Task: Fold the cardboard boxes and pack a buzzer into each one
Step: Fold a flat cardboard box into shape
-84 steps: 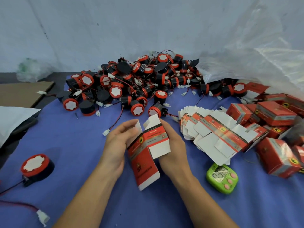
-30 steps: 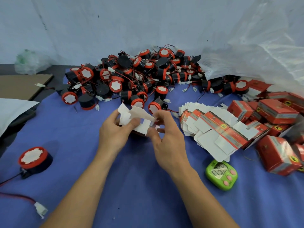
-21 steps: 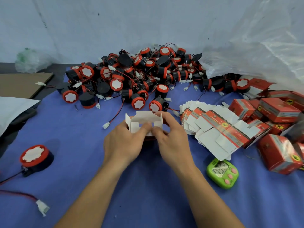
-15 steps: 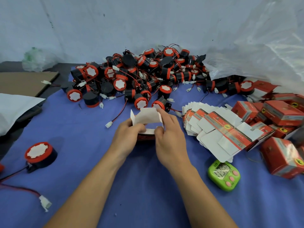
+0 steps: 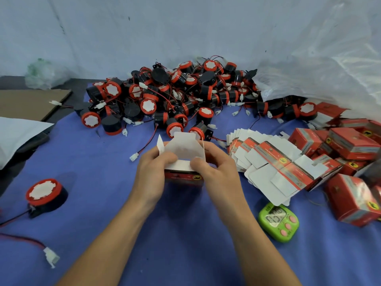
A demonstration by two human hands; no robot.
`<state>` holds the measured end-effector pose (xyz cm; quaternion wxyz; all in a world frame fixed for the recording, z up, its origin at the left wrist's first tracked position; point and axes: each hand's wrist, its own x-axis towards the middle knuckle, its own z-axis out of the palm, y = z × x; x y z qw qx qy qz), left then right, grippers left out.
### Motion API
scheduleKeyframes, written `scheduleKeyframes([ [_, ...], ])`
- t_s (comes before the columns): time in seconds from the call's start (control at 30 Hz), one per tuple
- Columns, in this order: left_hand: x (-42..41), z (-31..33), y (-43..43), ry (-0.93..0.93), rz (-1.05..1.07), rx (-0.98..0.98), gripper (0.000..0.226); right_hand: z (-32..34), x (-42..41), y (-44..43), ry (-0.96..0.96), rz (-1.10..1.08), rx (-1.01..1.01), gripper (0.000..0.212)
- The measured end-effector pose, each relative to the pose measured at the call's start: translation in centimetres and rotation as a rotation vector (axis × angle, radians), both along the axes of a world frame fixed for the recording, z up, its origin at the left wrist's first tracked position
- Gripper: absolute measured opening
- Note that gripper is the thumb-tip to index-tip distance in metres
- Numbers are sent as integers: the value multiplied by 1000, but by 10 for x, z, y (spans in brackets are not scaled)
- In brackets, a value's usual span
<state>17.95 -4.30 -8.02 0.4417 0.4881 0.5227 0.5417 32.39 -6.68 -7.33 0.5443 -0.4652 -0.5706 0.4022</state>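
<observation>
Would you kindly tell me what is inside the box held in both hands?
Only white flaps show at the top of the box. The left hand and right hand cover the opening, so its contents cannot be seen.

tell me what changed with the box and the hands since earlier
The cardboard box, a flattened sleeve held tilted 2.8 s ago, has been opened up and turned open end up. The left hand and right hand kept hold of it throughout; their thumbs now press a white flap in at the top. The buzzer pile, stack of flat boxes, green timer and lone buzzer at left stayed put.
</observation>
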Motion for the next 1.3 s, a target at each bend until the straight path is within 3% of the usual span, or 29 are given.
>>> scheduleKeyframes([
  [0.07,-1,2,-4,-18,15,-56,16,0,-1,-6,-138,-4,72,30],
  [0.17,-2,0,-5,105,109,-153,36,-3,-6,-11,-302,34,30,33],
  [0.3,2,1,-8,227,147,-86,37,1,-6,-7,180,10,-201,38],
  [0.37,6,0,-9,277,93,-25,33,3,-2,-5,326,8,-327,36],
  [0.53,12,-7,-15,182,-67,143,43,-1,4,-2,477,134,-424,51],
  [0.63,19,0,-19,-90,-114,67,42,-4,5,0,499,96,-395,54],
  [0.73,22,4,-17,-219,-154,10,36,-5,5,3,555,-1,-280,54],
  [0.9,15,3,-9,-180,-228,11,36,-6,3,5,343,-74,-95,56],
  [1.03,5,0,-3,-97,-260,-65,39,-5,3,5,231,-83,-151,55],
  [1.2,-3,-1,-3,-132,-424,-176,39,-5,10,3,210,-156,-243,57],
  [1.3,3,-6,-4,-85,-341,-235,35,-6,10,3,193,-134,-352,44],
])
